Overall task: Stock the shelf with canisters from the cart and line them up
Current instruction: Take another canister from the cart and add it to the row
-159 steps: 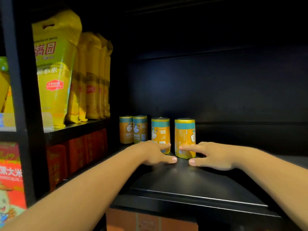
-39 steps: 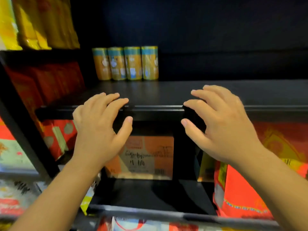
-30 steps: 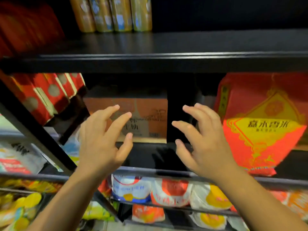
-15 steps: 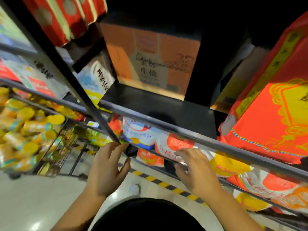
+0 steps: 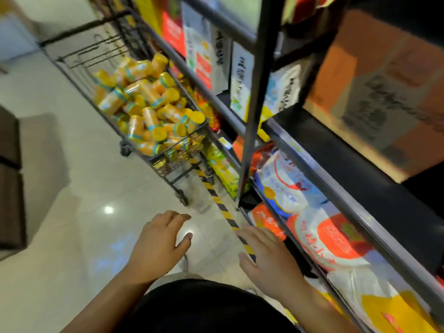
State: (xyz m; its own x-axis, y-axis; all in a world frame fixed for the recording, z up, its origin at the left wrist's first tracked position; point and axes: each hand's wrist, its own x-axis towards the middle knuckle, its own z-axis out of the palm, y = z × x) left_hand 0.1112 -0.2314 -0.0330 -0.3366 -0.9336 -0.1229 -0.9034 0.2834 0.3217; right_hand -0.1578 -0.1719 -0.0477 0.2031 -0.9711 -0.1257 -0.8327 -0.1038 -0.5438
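Canisters (image 5: 149, 109) lie heaped in the cart (image 5: 175, 164) — orange, jumbled, none upright. Both hands hold nothing, fingers loosely spread: left hand (image 5: 156, 246) and right hand (image 5: 269, 255) hover apart over bare floor (image 5: 72, 188) — nearer than the cart, well short of its rim. One long side of the cart runs just beside the shelf (image 5: 348, 164) edge.

Many yellow-orange cylindrical canisters (image 5: 149, 109) with teal bands and yellow lids lie heaped, mostly on their sides, in a black wire cart (image 5: 179, 168) on small castors; the cart stands just beside the black metal shelving unit (image 5: 336, 150).
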